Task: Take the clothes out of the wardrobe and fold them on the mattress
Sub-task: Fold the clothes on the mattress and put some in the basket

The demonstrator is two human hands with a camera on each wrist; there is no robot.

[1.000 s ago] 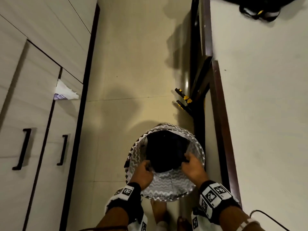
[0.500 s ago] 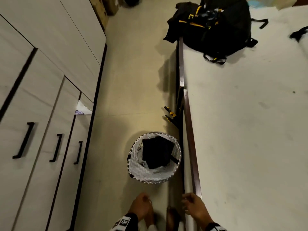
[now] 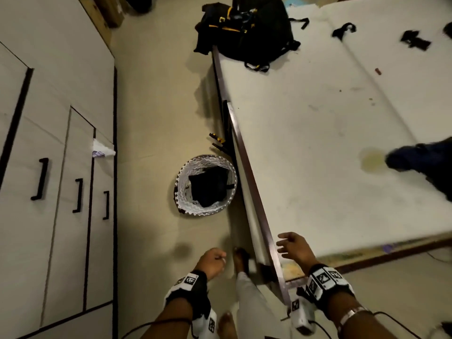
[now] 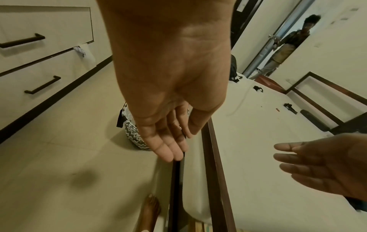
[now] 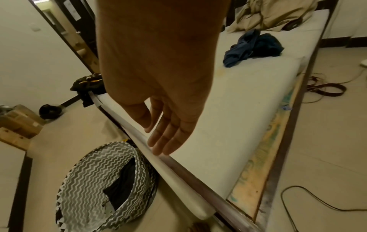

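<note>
The white mattress fills the right of the head view. A dark blue garment lies crumpled on it at the right edge; the right wrist view also shows this garment. A zigzag-patterned laundry basket stands on the floor against the bed frame with black clothing inside. The wardrobe with closed doors and black handles lines the left. My left hand hangs over the floor, empty, fingers relaxed in the left wrist view. My right hand hovers over the mattress corner, fingers straight and empty.
A black and yellow backpack lies at the mattress's far corner. Small dark items are scattered at the far end. A white scrap sticks out of a wardrobe door. Cables trail on the floor. A person stands in a doorway.
Both hands have let go of the laundry basket and drawn back from it. The view has risen and pulled away, so the basket now stands alone on the floor.
</note>
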